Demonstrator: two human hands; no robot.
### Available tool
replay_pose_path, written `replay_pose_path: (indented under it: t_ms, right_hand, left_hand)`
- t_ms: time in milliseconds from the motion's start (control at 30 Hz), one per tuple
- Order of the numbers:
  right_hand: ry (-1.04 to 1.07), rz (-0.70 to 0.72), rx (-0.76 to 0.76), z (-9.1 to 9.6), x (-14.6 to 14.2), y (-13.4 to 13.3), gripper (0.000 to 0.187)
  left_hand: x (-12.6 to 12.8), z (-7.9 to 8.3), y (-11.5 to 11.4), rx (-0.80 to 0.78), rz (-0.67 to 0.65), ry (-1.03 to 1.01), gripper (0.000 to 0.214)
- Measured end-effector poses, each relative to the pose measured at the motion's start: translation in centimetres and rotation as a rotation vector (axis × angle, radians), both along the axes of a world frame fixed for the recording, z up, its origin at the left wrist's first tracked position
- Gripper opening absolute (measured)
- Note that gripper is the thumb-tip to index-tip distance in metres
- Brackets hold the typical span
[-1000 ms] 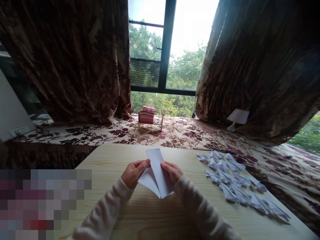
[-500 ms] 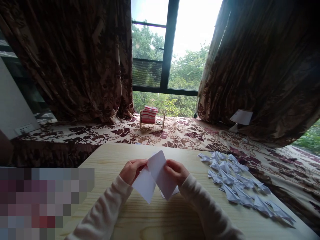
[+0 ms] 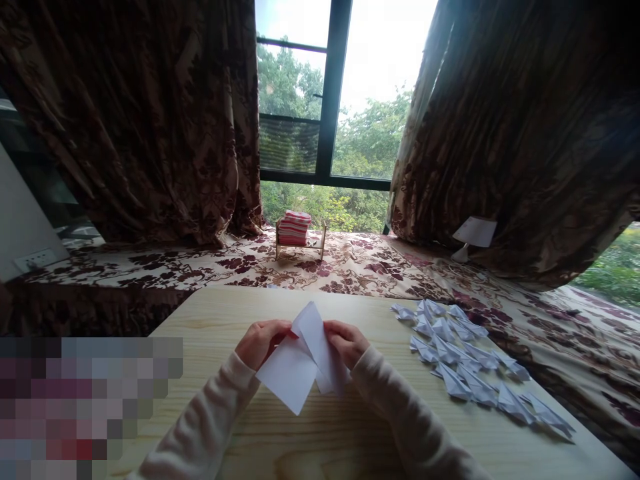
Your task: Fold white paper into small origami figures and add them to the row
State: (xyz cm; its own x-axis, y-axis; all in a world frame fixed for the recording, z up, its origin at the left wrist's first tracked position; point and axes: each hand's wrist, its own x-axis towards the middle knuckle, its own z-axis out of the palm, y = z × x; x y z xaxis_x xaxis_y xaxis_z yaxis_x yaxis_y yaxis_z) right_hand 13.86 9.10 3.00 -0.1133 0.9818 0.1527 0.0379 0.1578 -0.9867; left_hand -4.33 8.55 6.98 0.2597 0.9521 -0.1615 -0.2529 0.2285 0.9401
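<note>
A white sheet of paper, partly folded, is held up over the table between both hands. My left hand pinches its left side, thumb in front and the other fingers mostly behind. On the opposite side, my right hand grips the folded flap, with the thumb near the top crease. The flap stands up to a point at the top, while the left half hangs flat toward me. Behind the flap's lower edge, more white paper shows; whether it is a separate piece I cannot tell.
Several folded white paper pieces lie in rows along the right of the wooden table. Beyond the table, a small rack of striped cloths and a white lamp stand on the patterned window seat.
The right flap has turned edge-on and looks narrower, while the left half shows wider. My right hand has shifted slightly left. The whole view has moved a little.
</note>
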Motion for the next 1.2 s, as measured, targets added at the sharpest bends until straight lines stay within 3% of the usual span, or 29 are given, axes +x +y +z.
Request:
replay_pose_path:
  t_ms: [200, 500, 733, 833, 967, 1200]
  right_hand:
    - [0.043, 0.065, -0.091, 0.3, -0.3, -0.2, 0.025]
    - [0.093, 0.218, -0.356, 1.0, -1.8, -1.2, 0.023]
    - [0.149, 0.211, -0.465, 1.6, -1.8, -1.4, 0.028]
    - [0.17, 0.185, -0.478, 1.4, -1.4, -1.3, 0.026]
    - [0.173, 0.133, -0.443, 1.0, -0.3, -0.6, 0.039]
    - [0.267, -0.009, -0.324, 0.5, 0.6, 0.8, 0.045]
  left_hand:
    - [0.4, -0.1, -0.2, 0.026, 0.048, 0.021, 0.028]
    - [0.9, 0.6, -0.9, 0.052, 0.103, -0.027, 0.034]
    - [0.7, 0.8, -0.8, 0.045, 0.168, -0.07, 0.036]
    - [0.4, 0.9, -0.7, 0.051, 0.214, -0.097, 0.035]
    - [-0.4, 0.9, -0.1, 0.059, 0.291, -0.097, 0.032]
    - [-2.7, 1.7, 1.3, 0.167, 0.398, 0.028, 0.023]
